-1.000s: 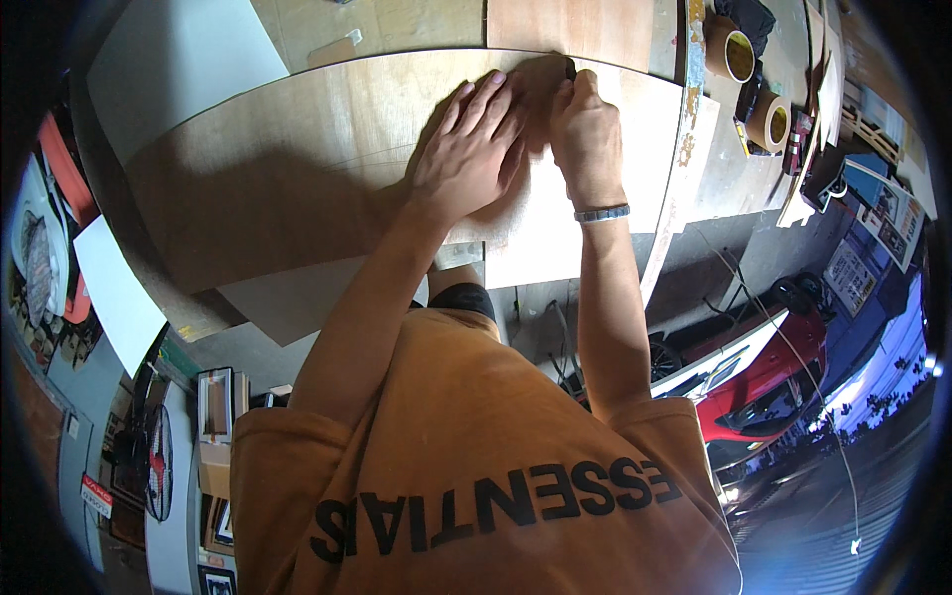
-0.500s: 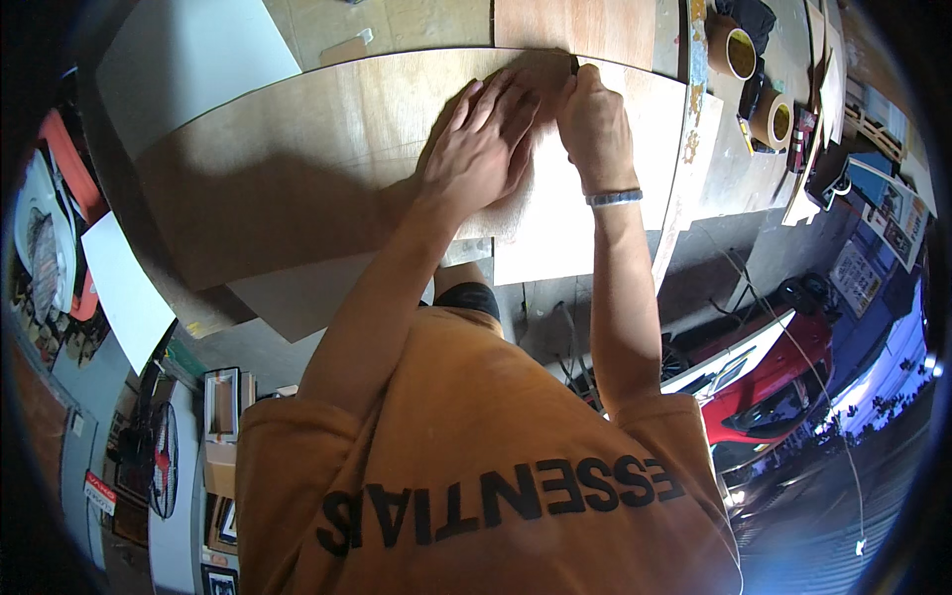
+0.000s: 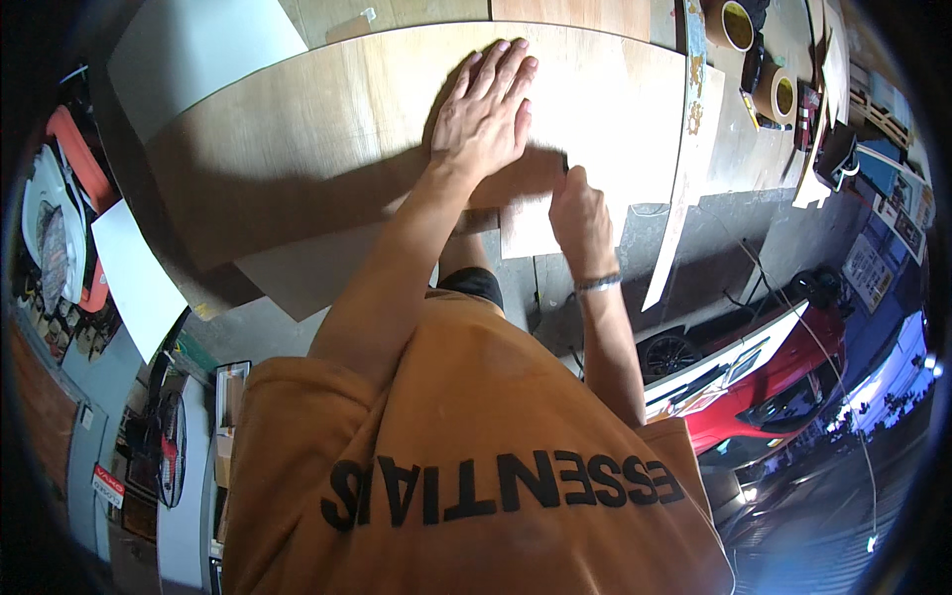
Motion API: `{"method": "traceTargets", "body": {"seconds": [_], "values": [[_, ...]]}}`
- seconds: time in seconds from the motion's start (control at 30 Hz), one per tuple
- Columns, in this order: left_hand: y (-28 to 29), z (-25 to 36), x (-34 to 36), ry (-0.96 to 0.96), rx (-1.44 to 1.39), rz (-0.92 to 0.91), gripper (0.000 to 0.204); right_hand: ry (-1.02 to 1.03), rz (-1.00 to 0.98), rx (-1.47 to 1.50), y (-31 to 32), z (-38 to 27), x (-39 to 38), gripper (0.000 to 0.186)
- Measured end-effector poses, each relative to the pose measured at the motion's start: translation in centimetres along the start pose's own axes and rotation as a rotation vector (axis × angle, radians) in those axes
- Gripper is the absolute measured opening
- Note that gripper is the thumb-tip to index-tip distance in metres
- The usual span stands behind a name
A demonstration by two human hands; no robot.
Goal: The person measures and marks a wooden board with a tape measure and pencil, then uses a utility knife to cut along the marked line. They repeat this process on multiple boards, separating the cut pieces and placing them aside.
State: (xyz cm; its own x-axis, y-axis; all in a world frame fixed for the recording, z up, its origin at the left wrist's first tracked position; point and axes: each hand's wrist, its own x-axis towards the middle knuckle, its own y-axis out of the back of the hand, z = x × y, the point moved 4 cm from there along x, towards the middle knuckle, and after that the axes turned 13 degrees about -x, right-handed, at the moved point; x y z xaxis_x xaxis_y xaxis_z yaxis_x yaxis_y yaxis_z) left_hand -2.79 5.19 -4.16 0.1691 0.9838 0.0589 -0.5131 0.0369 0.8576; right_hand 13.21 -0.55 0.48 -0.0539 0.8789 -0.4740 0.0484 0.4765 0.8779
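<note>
My left hand (image 3: 481, 124) lies flat on a thin plywood sheet (image 3: 327, 114), its fingers stretched toward the far edge. Closed in a fist, my right hand (image 3: 583, 220) is over the near side of the sheet, to the right of my left hand. The dark end of a small tool (image 3: 566, 162) sticks out ahead of its thumb; the rest is hidden in the fist, so I cannot tell its kind. Beneath the plywood, another board (image 3: 307, 286) shows at the near left.
A long strip with worn paint (image 3: 684, 149) crosses the right end of the sheet. Rolls of tape (image 3: 775, 96) lie at the far right. A white panel (image 3: 203, 55) is at the far left, and a red car (image 3: 764, 392) stands at right.
My right hand has come from the plywood's far edge back toward me with the tool. My left hand stays on the sheet, its fingers now more spread.
</note>
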Motion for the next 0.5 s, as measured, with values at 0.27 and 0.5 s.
{"method": "traceTargets", "body": {"seconds": [0.27,0.5], "values": [[-0.2,-0.1,0.2,-0.01,0.157,-0.121,0.059,-0.025,-0.058,-0.048,-1.8,2.0,-6.2,0.025],[0.3,0.1,0.1,0.001,0.029,-0.072,0.056,0.009,0.178,0.151,5.1,0.9,2.6,0.023]]}}
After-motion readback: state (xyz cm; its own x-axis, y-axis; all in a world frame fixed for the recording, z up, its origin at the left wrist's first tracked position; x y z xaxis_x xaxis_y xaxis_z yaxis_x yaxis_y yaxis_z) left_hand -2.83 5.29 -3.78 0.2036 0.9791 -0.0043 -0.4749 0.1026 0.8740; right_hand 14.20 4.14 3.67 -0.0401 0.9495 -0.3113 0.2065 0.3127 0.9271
